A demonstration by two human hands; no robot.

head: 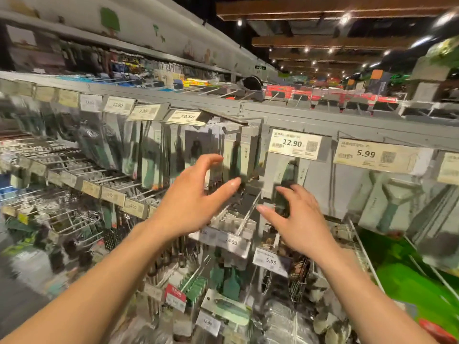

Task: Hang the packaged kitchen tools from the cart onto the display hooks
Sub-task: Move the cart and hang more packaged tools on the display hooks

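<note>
Shop aisle, grey peg display [298,119], price tags [294,144]

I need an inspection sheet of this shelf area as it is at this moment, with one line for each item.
Surface: grey display rail carrying hooks and price tags.
Job's things: packaged kitchen tools hang in rows below the rail; a peeler pack hangs at the right.
Clutter: nothing seen.
Hands: left hand and right hand are both open with fingers spread, hold nothing, and are raised in front of the packs.
Cables: nothing seen.
Surroundings: 12.90 tag and 5.99 tag; ceiling lights over a shop aisle; the edges of the picture are blurred.
</note>
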